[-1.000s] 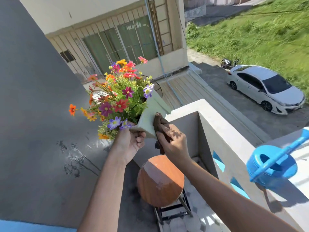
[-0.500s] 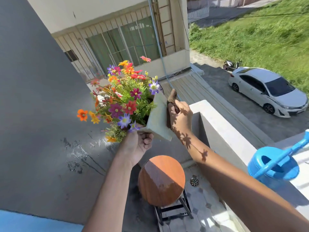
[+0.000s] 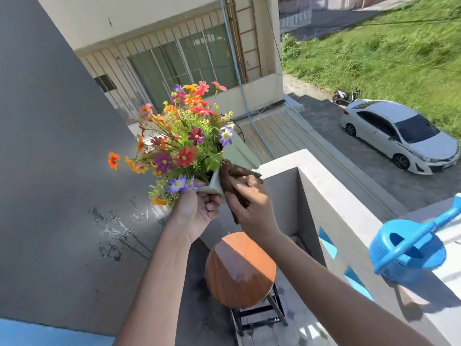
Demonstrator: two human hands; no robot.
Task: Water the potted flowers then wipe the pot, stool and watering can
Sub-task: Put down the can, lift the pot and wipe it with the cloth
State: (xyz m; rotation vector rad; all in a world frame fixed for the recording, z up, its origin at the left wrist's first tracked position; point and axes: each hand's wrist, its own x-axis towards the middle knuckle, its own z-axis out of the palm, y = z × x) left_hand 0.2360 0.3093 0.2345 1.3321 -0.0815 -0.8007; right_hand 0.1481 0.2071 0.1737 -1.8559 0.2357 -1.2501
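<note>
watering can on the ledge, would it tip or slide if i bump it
Probably light: the blue watering can looks like thin plastic. Its long spout could act as a lever, so a knock there may turn it. It sits on the narrow ledge, so it might slide off.

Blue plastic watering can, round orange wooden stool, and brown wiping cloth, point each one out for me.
Blue plastic watering can [image 3: 389, 250]: head view, on its body's left wall.
Round orange wooden stool [image 3: 239, 273]: head view, on the middle of the seat.
Brown wiping cloth [image 3: 230, 172]: head view, on the bunched upper part against the pot.
</note>
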